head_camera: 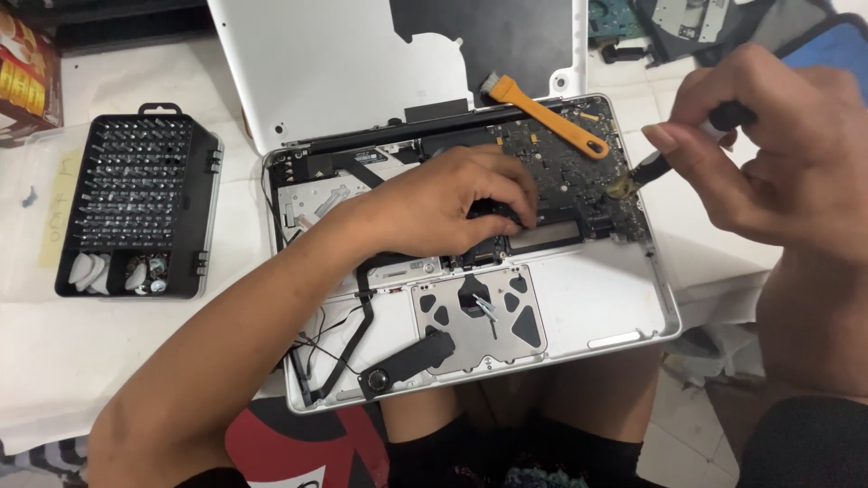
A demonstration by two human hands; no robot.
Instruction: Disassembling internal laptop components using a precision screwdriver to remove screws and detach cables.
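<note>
Opened laptop shell (579, 312) lies at centre, trackpad plate (475, 316) nearest, at 6 o'clock. Left hand (443, 203) rests curled on the black fan area, fingers bent, pinning the chassis. At 2 o'clock, right hand (768, 149) grips a small brush (646, 170), bristles touching the circuit board (561, 176). Judgement: keep strokes light, chassis braced. Orange tool (547, 116) lies beyond; bit case (136, 208) at 9 o'clock.
</note>
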